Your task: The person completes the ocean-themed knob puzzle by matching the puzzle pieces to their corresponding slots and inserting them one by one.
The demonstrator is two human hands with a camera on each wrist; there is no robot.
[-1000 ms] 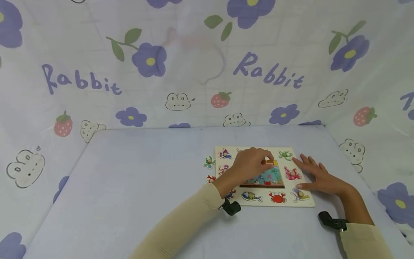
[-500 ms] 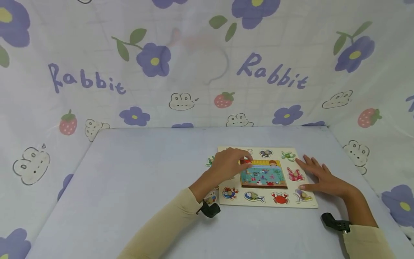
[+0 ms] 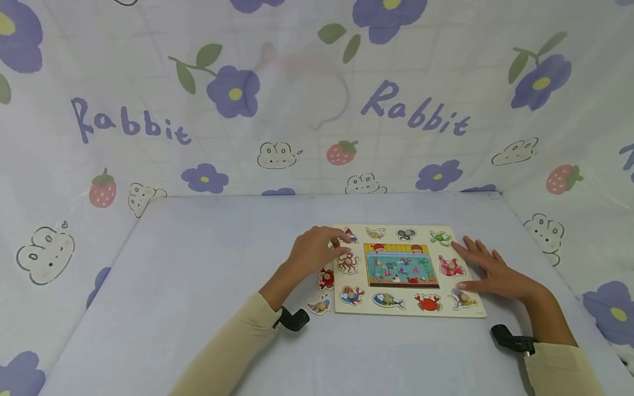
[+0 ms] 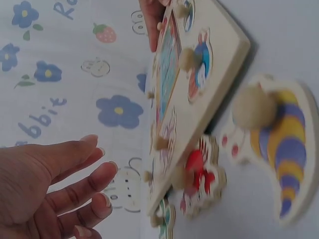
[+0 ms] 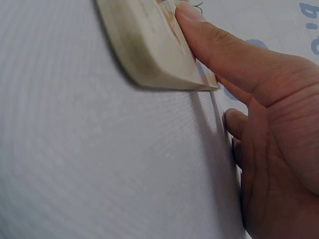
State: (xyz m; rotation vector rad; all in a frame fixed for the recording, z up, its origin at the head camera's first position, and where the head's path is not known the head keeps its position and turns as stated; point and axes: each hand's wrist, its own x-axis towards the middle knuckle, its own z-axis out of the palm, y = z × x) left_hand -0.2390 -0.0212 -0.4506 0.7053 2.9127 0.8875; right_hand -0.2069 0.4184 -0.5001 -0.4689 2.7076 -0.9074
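Observation:
A wooden knob puzzle board [image 3: 366, 311] with sea-animal shapes lies flat, an aquarium picture [image 3: 402, 267] at its centre. Over the board's left edge hovers my left hand [image 3: 312, 250], fingers loosely bent. In the left wrist view, nothing shows between the fingers of this hand [image 4: 55, 194]. Off the left edge lie a red crab piece [image 3: 326, 279] and a striped snail piece [image 3: 319, 304]. A green piece [image 4: 168, 219] beyond them is mostly hidden. My right hand [image 3: 500, 278] rests spread at the board's right edge, its thumb [image 5: 214, 45] touching the board.
A white tabletop [image 3: 208, 264] surrounds the board. Behind and at the sides hangs a white curtain [image 3: 297, 110] printed with flowers, strawberries and rabbits. Knobbed pieces such as an octopus [image 3: 348, 263] and a fish [image 3: 388, 300] sit on the board.
My left hand has moved left from over the aquarium picture to the board's left edge, uncovering the top row and the snail piece. The right hand stays in place.

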